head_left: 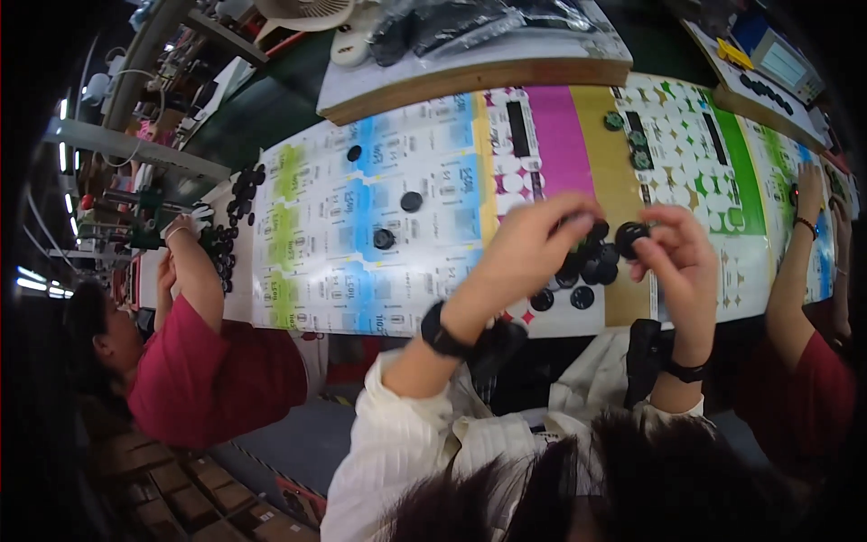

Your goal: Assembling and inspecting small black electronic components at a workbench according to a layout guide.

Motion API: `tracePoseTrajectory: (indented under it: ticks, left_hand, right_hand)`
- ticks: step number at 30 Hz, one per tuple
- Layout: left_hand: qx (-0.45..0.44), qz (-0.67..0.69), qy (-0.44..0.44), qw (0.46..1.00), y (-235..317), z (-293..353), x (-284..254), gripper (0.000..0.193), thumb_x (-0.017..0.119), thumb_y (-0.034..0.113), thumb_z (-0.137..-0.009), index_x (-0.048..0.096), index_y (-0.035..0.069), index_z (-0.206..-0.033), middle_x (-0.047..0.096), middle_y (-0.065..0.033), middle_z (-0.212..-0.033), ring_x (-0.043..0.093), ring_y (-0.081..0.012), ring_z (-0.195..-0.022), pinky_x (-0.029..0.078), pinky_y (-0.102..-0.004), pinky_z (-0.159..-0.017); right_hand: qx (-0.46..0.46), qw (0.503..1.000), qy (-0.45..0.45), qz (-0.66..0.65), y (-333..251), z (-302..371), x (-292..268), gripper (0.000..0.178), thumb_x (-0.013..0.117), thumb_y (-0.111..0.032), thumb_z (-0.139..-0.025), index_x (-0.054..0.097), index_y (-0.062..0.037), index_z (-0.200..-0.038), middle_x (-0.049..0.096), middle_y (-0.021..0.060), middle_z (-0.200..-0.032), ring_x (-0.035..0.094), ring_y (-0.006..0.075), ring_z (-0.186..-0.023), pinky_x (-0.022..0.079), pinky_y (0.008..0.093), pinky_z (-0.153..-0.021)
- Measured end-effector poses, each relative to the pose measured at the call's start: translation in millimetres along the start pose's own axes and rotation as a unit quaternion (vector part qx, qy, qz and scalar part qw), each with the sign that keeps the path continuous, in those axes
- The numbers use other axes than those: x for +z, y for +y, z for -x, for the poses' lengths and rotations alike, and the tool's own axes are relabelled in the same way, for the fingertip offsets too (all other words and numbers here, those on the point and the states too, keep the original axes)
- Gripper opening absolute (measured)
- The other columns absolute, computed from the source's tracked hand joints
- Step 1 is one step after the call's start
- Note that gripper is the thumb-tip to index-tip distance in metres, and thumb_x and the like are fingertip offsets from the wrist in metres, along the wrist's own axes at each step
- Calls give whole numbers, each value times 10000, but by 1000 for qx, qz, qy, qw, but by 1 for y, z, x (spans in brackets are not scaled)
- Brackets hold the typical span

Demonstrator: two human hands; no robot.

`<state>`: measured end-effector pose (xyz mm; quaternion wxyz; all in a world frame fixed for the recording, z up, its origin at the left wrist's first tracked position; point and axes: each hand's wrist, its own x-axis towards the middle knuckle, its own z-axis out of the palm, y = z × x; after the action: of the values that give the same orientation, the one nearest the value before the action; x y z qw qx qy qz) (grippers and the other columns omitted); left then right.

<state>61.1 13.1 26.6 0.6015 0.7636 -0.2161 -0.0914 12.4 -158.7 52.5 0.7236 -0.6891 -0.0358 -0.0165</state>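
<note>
My right hand (682, 262) is closed, pinching a round black disc-like part (630, 239) between thumb and fingers. Just to its left is a pile of similar black round parts (596, 264), heaped on the printed sheet covering the table. At the pile's far left edge, my left hand (535, 248) has its fingers curled together, slightly blurred; what they hold is hidden. Two single black parts (582, 297) lie on the near side of the pile. Farther off, beyond my right hand, several round parts with greenish faces (638, 140) sit in a short row.
More black parts (412, 201) lie spread to the left, with a cluster (223, 244) by the co-worker in red (217, 370). A raised wooden-edged board (488, 81) bears plastic-wrapped things. Another person's arm (795, 262) reaches in at right, near a device with a screen (781, 61).
</note>
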Motion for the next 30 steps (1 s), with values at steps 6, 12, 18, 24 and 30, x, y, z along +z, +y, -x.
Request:
tracePoseTrajectory:
  ticks: [6, 12, 18, 24, 30]
  left_hand:
    - [-207, 192, 35, 959, -10, 29, -56, 174, 436, 116, -838, 536, 15, -940, 524, -28, -778, 467, -74, -612, 374, -206, -509]
    - [-48, 362, 236, 901, -14, 20, -146, 186, 415, 126, -847, 515, 5, -946, 525, -51, -842, 510, -111, -673, 416, -230, -562]
    - [12, 184, 485, 855, -70, 65, -169, 179, 412, 112, -847, 518, -6, -931, 527, -59, -789, 495, -106, -606, 407, -215, -529]
    - [-25, 103, 583, 806, -115, 72, -162, 158, 424, 110, -844, 537, 8, -887, 538, -48, -752, 499, -103, -600, 415, -222, -533]
    - [-13, -139, 573, 808, -128, 57, -155, 135, 431, 77, -818, 543, 16, -859, 561, -111, -774, 554, -223, -696, 428, -290, -626]
  right_hand:
    - [-20, 996, -39, 80, 19, -15, 15, 141, 444, 7, -802, 505, 16, -928, 507, 26, -732, 495, 74, -630, 397, 176, -531]
    - [-191, 966, -53, 166, -25, -80, 5, 108, 411, -8, -819, 501, -3, -880, 487, 23, -735, 482, 67, -652, 400, 177, -518]
    - [-240, 887, -51, 392, -92, -227, 55, 200, 390, -145, -778, 528, -3, -750, 509, 78, -615, 509, 175, -590, 406, 281, -543]
    - [-359, 772, 17, 524, -106, -340, 150, 345, 412, -334, -749, 598, -43, -745, 581, 182, -753, 561, 333, -750, 417, 431, -666]
    - [-301, 662, -166, 665, -112, -405, 197, 640, 418, -634, -698, 596, -70, -942, 580, 169, -834, 561, 277, -744, 420, 345, -706]
